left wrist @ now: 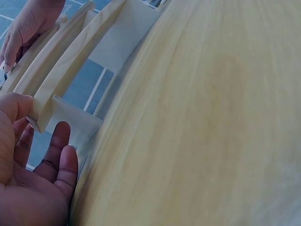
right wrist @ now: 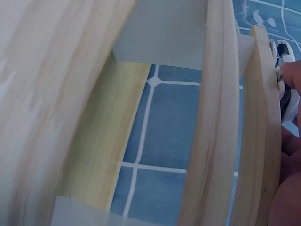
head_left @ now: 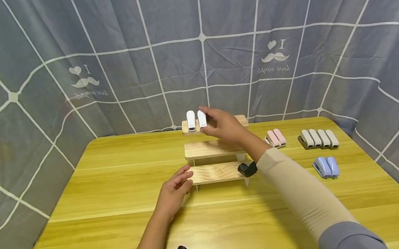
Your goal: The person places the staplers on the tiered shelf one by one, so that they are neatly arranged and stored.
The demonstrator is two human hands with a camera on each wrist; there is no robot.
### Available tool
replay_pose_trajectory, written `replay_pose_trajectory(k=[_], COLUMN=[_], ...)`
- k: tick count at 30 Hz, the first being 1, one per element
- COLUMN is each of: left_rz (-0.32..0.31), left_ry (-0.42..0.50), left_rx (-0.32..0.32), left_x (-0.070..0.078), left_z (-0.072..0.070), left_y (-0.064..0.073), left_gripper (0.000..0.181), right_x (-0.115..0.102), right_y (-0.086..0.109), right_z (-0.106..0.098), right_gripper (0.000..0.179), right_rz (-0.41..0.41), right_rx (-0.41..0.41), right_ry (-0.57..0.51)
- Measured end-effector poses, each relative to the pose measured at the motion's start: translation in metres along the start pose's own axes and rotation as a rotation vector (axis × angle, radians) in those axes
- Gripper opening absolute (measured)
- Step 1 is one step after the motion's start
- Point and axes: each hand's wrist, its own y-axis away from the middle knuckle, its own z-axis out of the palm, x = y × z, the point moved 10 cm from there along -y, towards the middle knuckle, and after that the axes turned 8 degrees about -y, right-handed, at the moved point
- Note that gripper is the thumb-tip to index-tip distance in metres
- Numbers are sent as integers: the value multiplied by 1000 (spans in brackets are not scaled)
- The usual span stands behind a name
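Observation:
On the top board of a three-tier wooden display stand (head_left: 216, 172), two white clips (head_left: 191, 120) stand side by side. My right hand (head_left: 226, 125) pinches the right-hand white clip (head_left: 202, 118) between thumb and fingers, low over the top board. The right wrist view shows this clip (right wrist: 289, 106) at the edge, partly hidden by the fingers. My left hand (head_left: 172, 192) holds the left end of the lowest board, thumb and index finger at its corner; the other fingers (left wrist: 59, 141) hang loosely below, beside a pale support panel (left wrist: 75, 117).
To the right of the stand lie two pink clips (head_left: 276, 138), a row of several grey-white clips (head_left: 318, 139) and two blue clips (head_left: 326, 167). The yellow wood-grain table (head_left: 113, 223) ends at a grey checked curtain (head_left: 130, 74) behind the stand.

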Motion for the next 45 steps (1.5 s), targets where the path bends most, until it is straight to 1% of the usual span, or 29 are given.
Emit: replay_pose_trajectory(k=[6, 15, 21, 25, 31, 36, 45], left_rz=[0, -6, -8, -8, -5, -7, -4], left_ry=[8, 8, 14, 17, 13, 10, 18], left_rx=[-3, -11, -4, -4, -3, -1, 0], left_x=[1, 0, 0, 1, -1, -1, 2], left_z=[0, 1, 1, 0, 0, 0, 0], left_y=[0, 0, 0, 1, 0, 1, 1], left_gripper=[31, 28, 28, 28, 27, 27, 28], right_x=[-1, -1, 0, 0, 1, 0, -5], right_y=[-1, 1, 0, -1, 0, 2, 5], right_z=[0, 0, -1, -1, -2, -6, -18], right_gripper=[73, 73, 76, 79, 79, 76, 63], right_rz=[7, 15, 26, 18, 9, -4, -47], right_rx=[-12, -11, -12, -12, 0, 37, 165], right_ry=[-22, -33, -8, -9, -1, -23, -73])
